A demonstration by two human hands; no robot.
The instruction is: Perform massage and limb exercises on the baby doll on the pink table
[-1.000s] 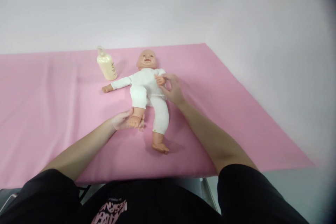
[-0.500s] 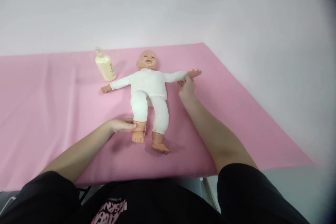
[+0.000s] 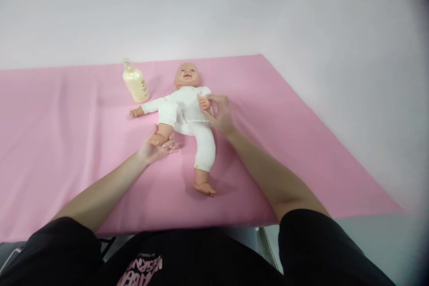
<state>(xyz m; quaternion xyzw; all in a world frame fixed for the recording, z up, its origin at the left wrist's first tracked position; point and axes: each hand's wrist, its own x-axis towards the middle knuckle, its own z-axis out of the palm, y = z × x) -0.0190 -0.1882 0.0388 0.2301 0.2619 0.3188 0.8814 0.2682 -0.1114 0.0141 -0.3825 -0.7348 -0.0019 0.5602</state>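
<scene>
One doll (image 3: 187, 109), one lotion bottle (image 3: 136, 82), one pink sheet (image 3: 67, 143), two hands (image 3: 157, 147).

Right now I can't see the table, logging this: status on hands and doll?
Left hand cupping doll's foot, knee bent up. Right hand holding doll's hand at chest. Doll on back; bottle clear.
</scene>
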